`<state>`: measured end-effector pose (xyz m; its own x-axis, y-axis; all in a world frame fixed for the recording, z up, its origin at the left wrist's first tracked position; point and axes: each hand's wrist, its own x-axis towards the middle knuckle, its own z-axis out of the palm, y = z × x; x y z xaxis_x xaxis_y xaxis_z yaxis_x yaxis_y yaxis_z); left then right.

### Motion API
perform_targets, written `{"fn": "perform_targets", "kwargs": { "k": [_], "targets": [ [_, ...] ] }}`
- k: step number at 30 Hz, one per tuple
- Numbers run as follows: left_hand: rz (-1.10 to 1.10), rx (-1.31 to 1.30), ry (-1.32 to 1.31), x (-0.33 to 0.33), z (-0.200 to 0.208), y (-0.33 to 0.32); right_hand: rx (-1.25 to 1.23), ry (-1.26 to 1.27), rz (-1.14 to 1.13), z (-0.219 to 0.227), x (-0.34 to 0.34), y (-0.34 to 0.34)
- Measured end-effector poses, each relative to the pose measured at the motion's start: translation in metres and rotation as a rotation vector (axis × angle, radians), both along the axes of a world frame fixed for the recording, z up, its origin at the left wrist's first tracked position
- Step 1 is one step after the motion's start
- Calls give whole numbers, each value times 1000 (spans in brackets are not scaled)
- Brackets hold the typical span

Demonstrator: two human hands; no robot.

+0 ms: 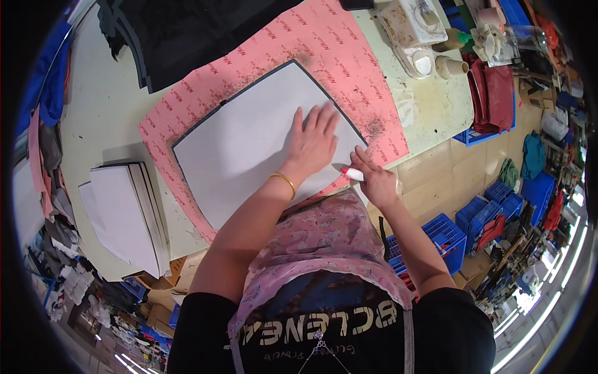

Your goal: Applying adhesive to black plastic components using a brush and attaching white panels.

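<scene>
A white sheet with a dark edging lies on pink printed paper. My left hand, a gold bangle at its wrist, rests flat on the sheet near its right side, fingers stretched out. At the sheet's right corner, my right hand curls around a white marker-like stick with a red tip. The red tip points left over the sheet's near edge. Fingertips of that hand touch the dark edging by the corner; its palm is hidden.
The pink paper spreads over the pale table. Dark material lies at the far left, and a stack of white-topped sheets at the near left. Stained white containers stand far right. Blue crates sit below on the right.
</scene>
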<state>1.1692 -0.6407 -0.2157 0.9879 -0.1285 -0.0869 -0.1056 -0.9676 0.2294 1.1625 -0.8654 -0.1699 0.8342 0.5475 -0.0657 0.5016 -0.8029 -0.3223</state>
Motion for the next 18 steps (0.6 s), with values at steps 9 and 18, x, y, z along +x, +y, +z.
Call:
{"fn": "perform_targets", "kwargs": {
  "k": [9, 18],
  "targets": [
    [244, 157, -19, 45, -6, 81, -263, 95, 102, 13, 7, 6],
    [858, -733, -439, -113, 63, 117, -129, -40, 792, 28, -27, 136]
  ]
}}
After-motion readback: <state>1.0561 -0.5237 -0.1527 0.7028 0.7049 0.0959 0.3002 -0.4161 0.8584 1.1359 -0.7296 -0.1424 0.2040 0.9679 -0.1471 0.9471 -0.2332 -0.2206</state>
